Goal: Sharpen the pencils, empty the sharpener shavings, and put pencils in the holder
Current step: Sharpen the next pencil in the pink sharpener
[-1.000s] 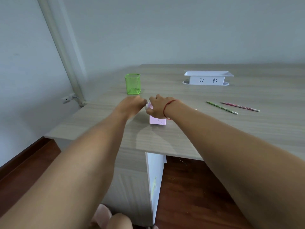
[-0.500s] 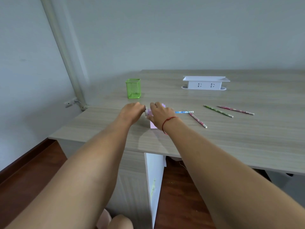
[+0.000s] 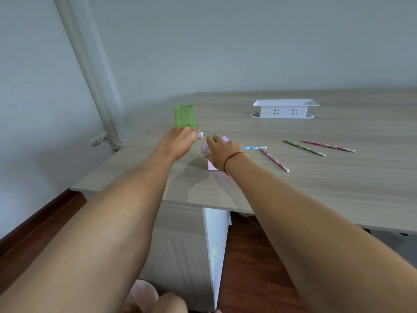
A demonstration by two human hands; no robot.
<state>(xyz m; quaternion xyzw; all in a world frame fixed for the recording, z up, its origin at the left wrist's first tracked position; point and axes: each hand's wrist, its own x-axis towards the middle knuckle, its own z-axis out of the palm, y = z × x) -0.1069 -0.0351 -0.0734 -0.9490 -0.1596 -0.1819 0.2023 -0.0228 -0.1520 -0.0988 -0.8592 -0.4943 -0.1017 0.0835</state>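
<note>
- On the desk (image 3: 316,188), far left: green mesh holder (image 3: 184,116), upright.
- Our left hand (image 3: 178,141), fingers pinching the crank knob (image 3: 200,134).
- Our right hand (image 3: 222,152), fingers curled over the lilac sharpener (image 3: 212,165).
- Blue pencil (image 3: 255,147) by our wrist; three pencils (image 3: 303,147) lying further right.

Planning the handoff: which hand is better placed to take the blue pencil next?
Likely right hand: it holds the sharpener beside the blue pencil; left hand grips the crank, opposite side.

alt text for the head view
Two bare hands work a pink pencil sharpener on a wooden desk: the left hand grips its crank handle, the right hand holds its body. A green mesh holder stands behind; pencils lie to the right.
</note>
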